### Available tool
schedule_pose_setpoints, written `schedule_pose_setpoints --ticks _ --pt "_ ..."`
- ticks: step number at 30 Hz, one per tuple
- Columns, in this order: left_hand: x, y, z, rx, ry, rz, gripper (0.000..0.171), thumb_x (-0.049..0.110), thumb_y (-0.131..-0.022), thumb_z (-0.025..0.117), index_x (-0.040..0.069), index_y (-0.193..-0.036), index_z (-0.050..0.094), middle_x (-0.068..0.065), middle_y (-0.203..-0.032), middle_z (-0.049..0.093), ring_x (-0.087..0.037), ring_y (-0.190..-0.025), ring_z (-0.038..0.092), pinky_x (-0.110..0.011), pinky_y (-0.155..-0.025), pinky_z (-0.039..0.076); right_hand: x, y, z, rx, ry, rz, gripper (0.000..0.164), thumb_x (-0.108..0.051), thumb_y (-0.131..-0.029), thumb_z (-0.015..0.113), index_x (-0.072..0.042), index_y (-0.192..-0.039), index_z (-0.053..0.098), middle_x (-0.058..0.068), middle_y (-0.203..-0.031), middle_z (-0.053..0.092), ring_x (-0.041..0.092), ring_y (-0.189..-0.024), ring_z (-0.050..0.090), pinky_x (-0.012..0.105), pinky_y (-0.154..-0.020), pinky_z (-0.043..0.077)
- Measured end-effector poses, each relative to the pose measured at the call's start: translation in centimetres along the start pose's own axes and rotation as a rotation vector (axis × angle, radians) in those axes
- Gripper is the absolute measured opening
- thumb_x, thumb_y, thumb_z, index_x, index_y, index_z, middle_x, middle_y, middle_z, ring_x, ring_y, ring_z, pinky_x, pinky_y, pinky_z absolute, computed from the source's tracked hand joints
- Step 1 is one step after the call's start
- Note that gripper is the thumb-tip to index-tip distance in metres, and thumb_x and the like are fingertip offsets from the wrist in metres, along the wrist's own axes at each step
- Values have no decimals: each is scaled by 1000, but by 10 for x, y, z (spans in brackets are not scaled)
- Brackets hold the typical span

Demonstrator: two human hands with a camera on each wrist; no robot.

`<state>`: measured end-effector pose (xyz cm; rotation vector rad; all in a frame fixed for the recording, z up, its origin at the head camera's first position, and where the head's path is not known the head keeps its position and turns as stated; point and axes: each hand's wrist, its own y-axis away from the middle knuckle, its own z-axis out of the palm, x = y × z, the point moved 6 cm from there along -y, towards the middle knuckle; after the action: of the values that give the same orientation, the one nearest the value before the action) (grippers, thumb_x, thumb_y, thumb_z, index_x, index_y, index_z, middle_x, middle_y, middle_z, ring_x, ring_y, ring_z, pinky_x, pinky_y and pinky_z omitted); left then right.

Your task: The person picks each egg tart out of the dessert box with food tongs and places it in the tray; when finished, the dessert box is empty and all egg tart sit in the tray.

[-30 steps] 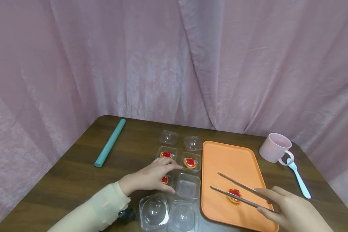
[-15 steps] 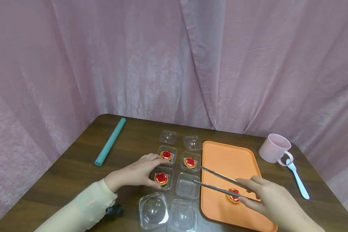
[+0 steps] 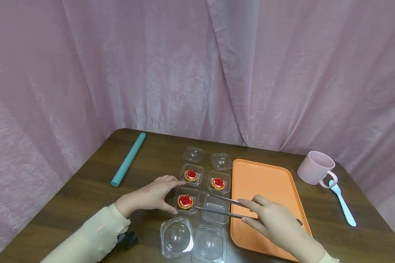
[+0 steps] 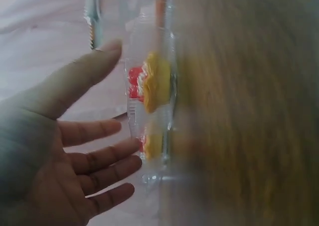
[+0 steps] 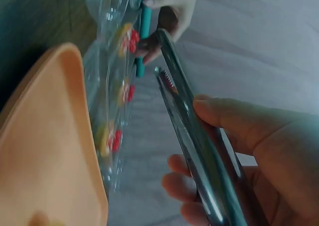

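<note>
My right hand (image 3: 276, 221) holds metal tongs (image 3: 221, 213), their arms apart and nothing between the tips. The tongs reach left across an unfilled clear plastic box (image 3: 216, 218), tips beside the near-left box. In that box sits a red-topped tart (image 3: 185, 201). My left hand (image 3: 149, 199) is at the left of this box, thumb and fingers spread; the left wrist view shows the fingers (image 4: 107, 156) extended and holding nothing. Two more tarts, one at far left (image 3: 191, 175) and one at far right (image 3: 218, 183), sit in their own clear boxes.
An orange tray (image 3: 263, 171) lies right of the boxes, partly under my right hand. Clear domed lids (image 3: 176, 237) lie open at front and back. A pink mug (image 3: 316, 168) and pale blue spreader (image 3: 343, 206) stand right; a teal rod (image 3: 128, 160) lies left.
My right hand has carried the tongs left, from above the tart on the tray to over the boxes. My left hand has drawn back left, uncovering the near-left tart.
</note>
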<state>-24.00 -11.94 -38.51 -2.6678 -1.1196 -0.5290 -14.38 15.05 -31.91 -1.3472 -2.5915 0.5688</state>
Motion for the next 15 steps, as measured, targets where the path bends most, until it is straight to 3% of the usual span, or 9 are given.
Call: schedule_pose_setpoints --ticks 6,15 --pt "-9 1 10 -16 22 -31 82 43 -70 83 5 -136 51 -7 -124 57 -26 -118 50 -47 -101 41 -15 -16 14 -25 20 -19 37 -35 -80 75 -20 -113 69 -12 -76 53 -5 -54 42 17 -46 35" --pt "-15 -2 15 4 36 -24 78 44 -70 83 7 -132 53 -6 -123 57 -26 -119 50 -48 -103 40 -25 -32 24 -171 62 35 40 -37 -82 73 -17 -116 69 -7 -76 54 2 -52 42 21 -45 35"
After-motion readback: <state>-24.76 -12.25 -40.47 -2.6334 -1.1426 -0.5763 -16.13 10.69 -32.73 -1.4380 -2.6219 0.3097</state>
